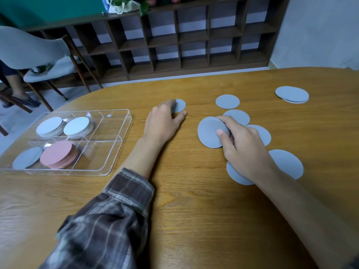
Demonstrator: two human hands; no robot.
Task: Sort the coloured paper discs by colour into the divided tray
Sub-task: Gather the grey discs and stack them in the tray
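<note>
**Grey discs being gathered for the tray's grey compartment**

Grey discs [227, 101] are the only colour I see loose, all lying flat on the desk [194, 210] to the right of the tray [103, 154]. One, the held disc [208, 134], is tilted up off the wood. My right hand [242, 144] is clamped on it, thumb across its face and fingers curled behind. It may be more than one sheet; I cannot tell. I judge it is held up like that so the next disc can be slid in behind it, saving trips to the tray.

Nearer the tray, my left hand [163, 123] has its fingers over the edge of a lone disc [180, 105], with the thumb on the desk just beside it. I cannot tell whether it grips or only presses. Thin paper lies too flat to pinch outright, so pressing and dragging would make sense.

Farthest from the tray sits an overlapping pair [291, 94].

Inside the tray, the white stacks [49, 126] fill two far compartments. The pink stack [58, 154] sits in a near one, and beside it in the near-left compartment lies a thin grey pile [27, 158]. That one is where these belong. Sorting looks nearly done.
</note>
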